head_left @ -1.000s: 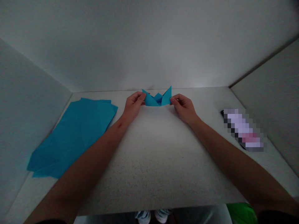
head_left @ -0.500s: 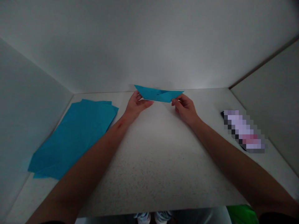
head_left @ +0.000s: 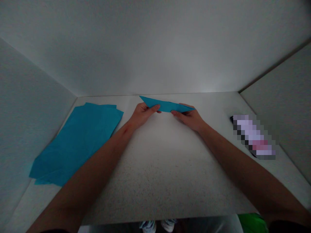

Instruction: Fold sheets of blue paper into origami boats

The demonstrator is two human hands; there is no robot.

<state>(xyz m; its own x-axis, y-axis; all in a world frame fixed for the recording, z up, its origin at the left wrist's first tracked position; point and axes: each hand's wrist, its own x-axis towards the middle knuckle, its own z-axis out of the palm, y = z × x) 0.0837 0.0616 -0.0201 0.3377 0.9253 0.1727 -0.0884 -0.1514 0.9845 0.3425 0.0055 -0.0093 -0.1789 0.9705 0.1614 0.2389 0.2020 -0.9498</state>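
Observation:
A folded blue paper boat (head_left: 166, 105) is held between both hands near the back of the white tabletop. Its left point tilts up and away, while its right point lies over my right fingers. My left hand (head_left: 143, 111) grips the left part, thumb on the near face and fingers behind. On the right part, my right hand (head_left: 187, 117) pinches the lower edge with its thumb in front and fingers behind. The fingers behind the paper are mostly hidden.
Several blue paper sheets (head_left: 77, 142) lie in a loose stack at the left. A phone (head_left: 252, 136) with a pixelated screen rests at the right. White walls stand behind and at both sides of the table (head_left: 150, 181). Something green (head_left: 252, 223) shows below the front edge.
The paper boat has come slightly lower and nearer, and its opening no longer shows. My left thumb has moved onto its face. My right hand has shifted its grip inward along the lower edge.

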